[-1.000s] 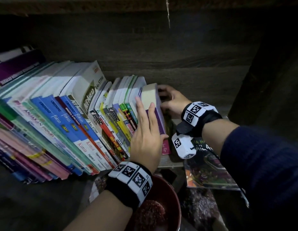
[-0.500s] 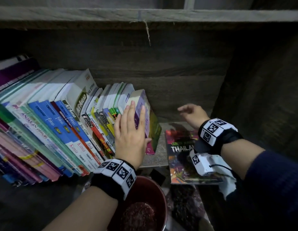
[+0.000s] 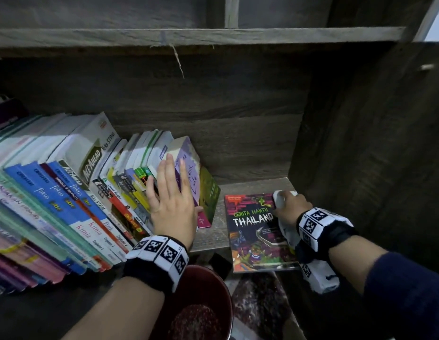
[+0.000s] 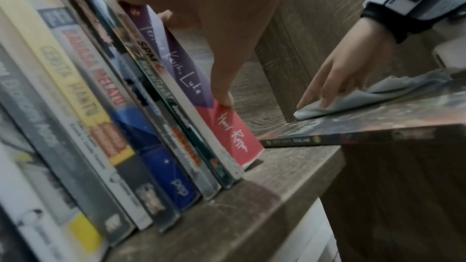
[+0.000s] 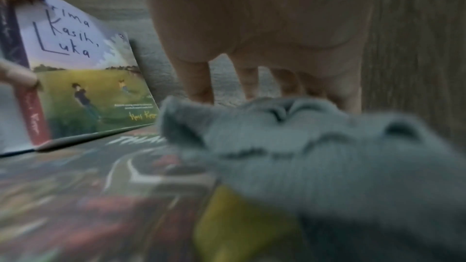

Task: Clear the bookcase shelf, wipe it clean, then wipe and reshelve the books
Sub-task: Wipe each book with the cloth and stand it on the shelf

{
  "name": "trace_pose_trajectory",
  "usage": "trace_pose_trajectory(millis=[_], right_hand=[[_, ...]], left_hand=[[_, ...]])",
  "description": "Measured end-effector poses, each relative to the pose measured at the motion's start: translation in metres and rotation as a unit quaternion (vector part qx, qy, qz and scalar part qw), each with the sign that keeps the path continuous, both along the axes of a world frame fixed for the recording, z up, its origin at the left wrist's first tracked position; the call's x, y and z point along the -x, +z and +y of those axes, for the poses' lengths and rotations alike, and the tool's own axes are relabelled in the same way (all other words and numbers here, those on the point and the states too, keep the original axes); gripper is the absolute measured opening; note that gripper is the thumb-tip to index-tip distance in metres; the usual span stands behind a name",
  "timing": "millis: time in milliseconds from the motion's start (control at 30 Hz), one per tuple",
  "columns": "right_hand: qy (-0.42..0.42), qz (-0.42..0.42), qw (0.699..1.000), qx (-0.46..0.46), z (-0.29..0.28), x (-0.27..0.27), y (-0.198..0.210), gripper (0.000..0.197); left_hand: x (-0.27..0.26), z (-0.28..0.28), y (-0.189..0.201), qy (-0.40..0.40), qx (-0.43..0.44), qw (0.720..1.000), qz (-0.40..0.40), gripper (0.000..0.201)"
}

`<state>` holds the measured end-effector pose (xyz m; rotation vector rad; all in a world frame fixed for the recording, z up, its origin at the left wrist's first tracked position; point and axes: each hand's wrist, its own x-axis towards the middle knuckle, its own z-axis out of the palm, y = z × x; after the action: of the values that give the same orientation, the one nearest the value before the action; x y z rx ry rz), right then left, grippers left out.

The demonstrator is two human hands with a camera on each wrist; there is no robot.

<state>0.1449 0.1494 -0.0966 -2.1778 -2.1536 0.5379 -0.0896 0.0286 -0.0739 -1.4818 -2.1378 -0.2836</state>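
Observation:
A row of books (image 3: 66, 192) leans left on the wooden shelf (image 3: 250, 186). My left hand (image 3: 174, 207) lies on the row's right end with straight fingers, against the purple book (image 3: 189, 168). In the left wrist view its thumb (image 4: 221, 87) presses that book's spine (image 4: 186, 79). A dark book titled Thailand (image 3: 252, 231) lies flat at the shelf's right end and juts over the front edge. My right hand (image 3: 292, 204) presses a pale grey cloth (image 3: 278, 198) on its cover near the far right corner. The right wrist view shows the cloth (image 5: 315, 156) bunched under the fingers (image 5: 196, 83).
The bookcase's side wall (image 3: 360, 143) stands close to my right hand. Another shelf board (image 3: 189, 36) runs overhead. Below the shelf's front edge sits a dark red bucket (image 3: 201, 290). A strip of bare shelf (image 3: 218, 231) separates the leaning row from the flat book.
My right hand left the far side of the purple book and moved right, down onto the Thailand book with the cloth. My left hand stayed on the row.

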Motion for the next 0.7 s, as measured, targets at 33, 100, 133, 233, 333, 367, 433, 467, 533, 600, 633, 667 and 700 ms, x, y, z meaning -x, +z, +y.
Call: trace_pose_trajectory(millis=[33, 100, 133, 233, 333, 367, 433, 467, 533, 600, 633, 667, 700], right_hand=[[0.019, -0.011, 1.0, 0.008, -0.002, 0.0, -0.003, 0.056], [0.043, -0.027, 0.999, -0.003, -0.005, 0.001, -0.008, 0.049], [0.04, -0.027, 0.999, 0.0, -0.006, 0.001, -0.009, 0.05], [0.011, -0.013, 1.0, 0.016, -0.012, -0.005, -0.012, 0.071], [0.011, -0.001, 0.999, -0.031, -0.018, -0.011, -0.009, 0.074], [0.018, 0.012, 0.999, -0.043, -0.018, -0.011, -0.007, 0.074], [0.021, 0.088, 0.994, -0.057, -0.016, -0.011, -0.005, 0.074], [0.028, 0.133, 0.989, -0.065, -0.015, -0.009, -0.004, 0.076], [0.056, 0.19, 0.977, -0.081, -0.016, -0.005, -0.001, 0.077], [0.108, 0.203, 0.97, -0.077, -0.018, -0.003, 0.002, 0.075], [0.129, 0.202, 0.969, -0.053, -0.021, -0.002, 0.004, 0.072], [0.147, 0.19, 0.971, -0.018, -0.023, -0.002, 0.005, 0.07], [0.166, 0.161, 0.973, 0.014, -0.024, -0.004, 0.005, 0.068]], left_hand=[[-0.002, 0.0, -0.002, -0.001, 0.002, 1.0, 0.001, 0.121], [-0.004, -0.001, -0.004, -0.005, 0.004, 1.0, 0.002, 0.123], [-0.004, -0.001, -0.005, -0.008, 0.004, 1.0, -0.002, 0.124], [0.001, -0.002, -0.004, -0.036, -0.002, 0.999, -0.029, 0.126], [0.002, -0.003, -0.001, -0.059, -0.004, 0.997, -0.05, 0.123], [0.001, -0.004, 0.0, -0.063, -0.007, 0.996, -0.06, 0.121], [-0.007, -0.006, -0.003, -0.088, -0.012, 0.993, -0.08, 0.112], [-0.013, -0.007, -0.008, -0.118, -0.002, 0.989, -0.092, 0.105], [-0.028, -0.009, -0.019, -0.202, 0.044, 0.971, -0.124, 0.091], [-0.041, -0.008, -0.034, -0.262, 0.112, 0.939, -0.193, 0.082], [-0.045, -0.007, -0.042, -0.269, 0.144, 0.924, -0.231, 0.079], [-0.047, -0.005, -0.05, -0.269, 0.171, 0.914, -0.251, 0.076], [-0.049, -0.004, -0.058, -0.265, 0.193, 0.911, -0.25, 0.074]])
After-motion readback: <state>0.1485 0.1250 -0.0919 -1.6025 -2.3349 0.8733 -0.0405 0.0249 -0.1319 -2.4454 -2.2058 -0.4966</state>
